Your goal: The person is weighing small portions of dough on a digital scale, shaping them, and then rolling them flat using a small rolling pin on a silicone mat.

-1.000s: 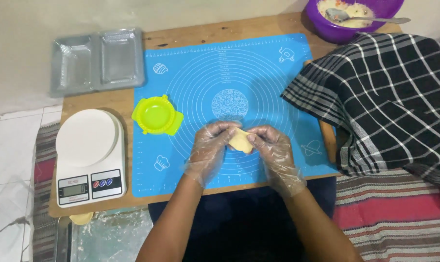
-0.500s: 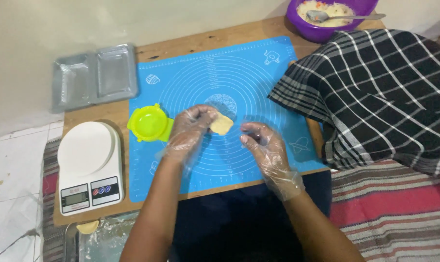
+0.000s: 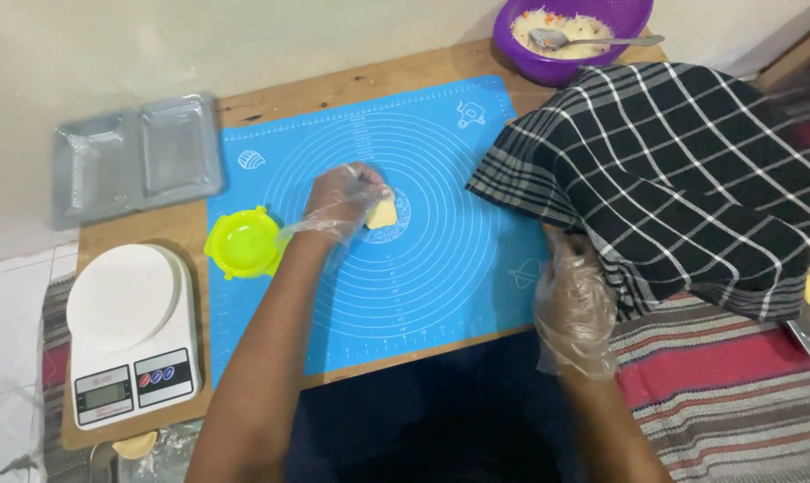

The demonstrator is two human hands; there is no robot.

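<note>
We see the left hand (image 3: 341, 202), gloved, pinching a small piece of dough (image 3: 383, 214) over the middle of the blue mat (image 3: 405, 268), just right of the green press (image 3: 242, 242). The right hand (image 3: 573, 300), gloved, sits at the checked cloth's (image 3: 673, 170) edge; grip unclear, cannot tell.

The single head-worn camera looks steeply down, from close, at the blue mat (image 3: 405, 224) on the wooden table (image 3: 360, 80).

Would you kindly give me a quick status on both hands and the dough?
Left hand pinching pale dough piece over blue silicone mat. Right hand empty, at checked black cloth edge. Nothing obstructing.
</note>
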